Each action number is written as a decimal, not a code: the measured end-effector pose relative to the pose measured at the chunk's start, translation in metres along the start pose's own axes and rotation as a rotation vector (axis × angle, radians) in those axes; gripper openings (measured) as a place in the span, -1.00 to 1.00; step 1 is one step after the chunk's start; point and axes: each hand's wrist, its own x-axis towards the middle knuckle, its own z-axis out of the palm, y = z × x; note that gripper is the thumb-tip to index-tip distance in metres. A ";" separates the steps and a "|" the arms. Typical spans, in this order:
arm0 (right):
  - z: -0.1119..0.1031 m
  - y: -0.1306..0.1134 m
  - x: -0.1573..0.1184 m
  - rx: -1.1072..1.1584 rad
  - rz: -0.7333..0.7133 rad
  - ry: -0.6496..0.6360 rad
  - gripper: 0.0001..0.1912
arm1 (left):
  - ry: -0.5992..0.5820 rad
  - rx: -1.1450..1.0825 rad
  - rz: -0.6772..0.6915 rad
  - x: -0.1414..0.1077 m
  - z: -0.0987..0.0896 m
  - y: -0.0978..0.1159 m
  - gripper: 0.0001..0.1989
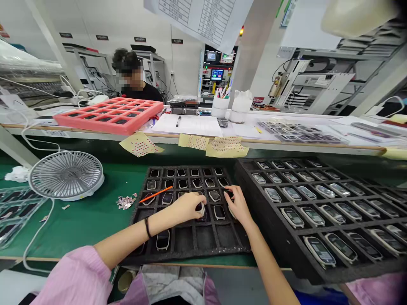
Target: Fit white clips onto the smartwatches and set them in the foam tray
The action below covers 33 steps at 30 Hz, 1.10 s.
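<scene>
Nearest me, my left hand (187,206) pinches a white-rimmed device (201,208) between narrowed fingers, inside a black foam tray (190,254). My right hand (238,206) curves just beside it, its grip unclear. Another loaded tray (254,199) lies right.

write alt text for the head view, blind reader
The left hand and right hand reach into a black foam tray of small rounded devices, beside a larger tray of white-framed devices. An orange stick lies across the first.
</scene>
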 end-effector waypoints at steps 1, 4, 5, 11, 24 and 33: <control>0.000 0.000 0.000 -0.001 0.000 0.006 -0.79 | -0.038 0.032 0.011 0.006 0.001 0.005 -0.65; -0.001 -0.001 -0.001 0.004 0.000 0.024 -0.78 | -0.175 0.140 0.008 0.021 0.010 0.016 -0.67; -0.002 -0.001 -0.002 0.011 0.000 0.027 -0.78 | -0.202 0.164 0.004 0.024 0.012 0.018 -0.68; -0.003 -0.010 -0.001 0.077 -0.028 0.086 -0.79 | -0.229 0.212 -0.014 0.026 0.020 0.019 -0.62; 0.027 -0.079 -0.041 0.569 0.238 -0.204 -0.60 | 0.173 -0.144 -0.076 -0.034 0.008 0.002 -0.52; 0.076 -0.146 -0.074 0.611 0.256 -0.352 -0.46 | 0.325 -0.171 -0.034 -0.108 0.003 0.001 -0.59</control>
